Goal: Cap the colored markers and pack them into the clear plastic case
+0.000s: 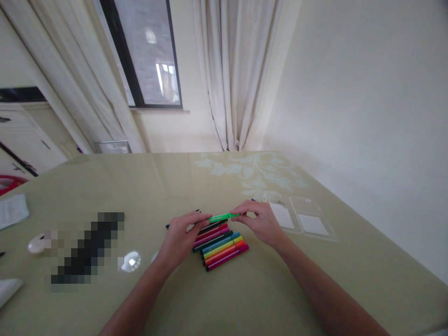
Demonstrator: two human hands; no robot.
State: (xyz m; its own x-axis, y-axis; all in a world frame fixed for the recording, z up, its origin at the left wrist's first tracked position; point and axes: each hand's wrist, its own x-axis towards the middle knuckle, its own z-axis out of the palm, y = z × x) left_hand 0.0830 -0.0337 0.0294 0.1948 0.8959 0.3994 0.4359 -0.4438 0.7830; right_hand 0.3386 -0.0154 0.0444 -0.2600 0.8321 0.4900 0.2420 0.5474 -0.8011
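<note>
A person's left hand (180, 235) and right hand (259, 218), each grip closed, pinch opposite ends of a slim bright-green plastic marker (220, 218) at the far end of a row of multicoloured cylindrical markers (223, 248) on a glossy olive-green surface (157, 182).

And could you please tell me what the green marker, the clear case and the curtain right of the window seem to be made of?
Green marker: probably smooth plastic, given its even, bright colour and slight sheen.
Clear case: likely thin, glossy plastic, as the table shows through it.
Curtain: apparently matte fabric, hanging in soft folds.
</note>
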